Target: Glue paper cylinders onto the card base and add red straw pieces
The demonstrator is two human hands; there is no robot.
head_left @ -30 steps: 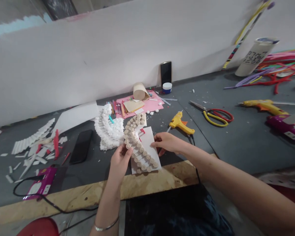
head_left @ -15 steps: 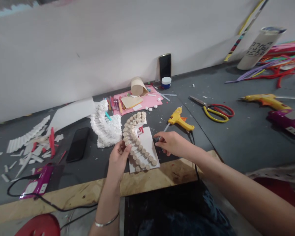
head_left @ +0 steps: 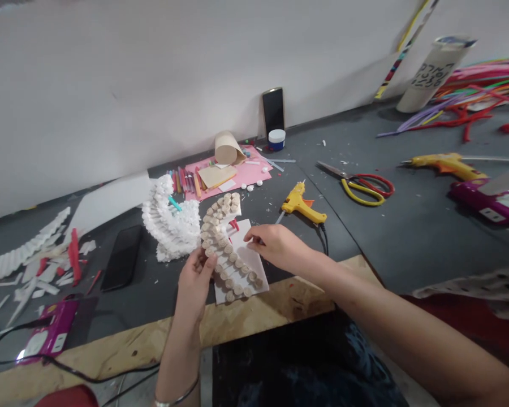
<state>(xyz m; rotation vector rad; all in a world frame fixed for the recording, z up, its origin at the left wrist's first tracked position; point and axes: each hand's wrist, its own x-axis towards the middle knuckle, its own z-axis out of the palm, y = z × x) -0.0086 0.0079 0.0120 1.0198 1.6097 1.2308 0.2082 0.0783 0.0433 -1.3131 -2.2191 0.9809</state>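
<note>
In the head view, your left hand (head_left: 195, 280) grips the left edge of a curved craft piece of beige rolled discs (head_left: 220, 251), lying between your hands on a white rectangular card (head_left: 257, 261). Your right hand (head_left: 275, 244) has bent fingers at the card's right side; whether they pinch anything cannot be told. Just beyond that hand lies a yellow plastic glue gun (head_left: 303, 206); beyond your left, a fluffy white curved piece (head_left: 169, 232).
</note>
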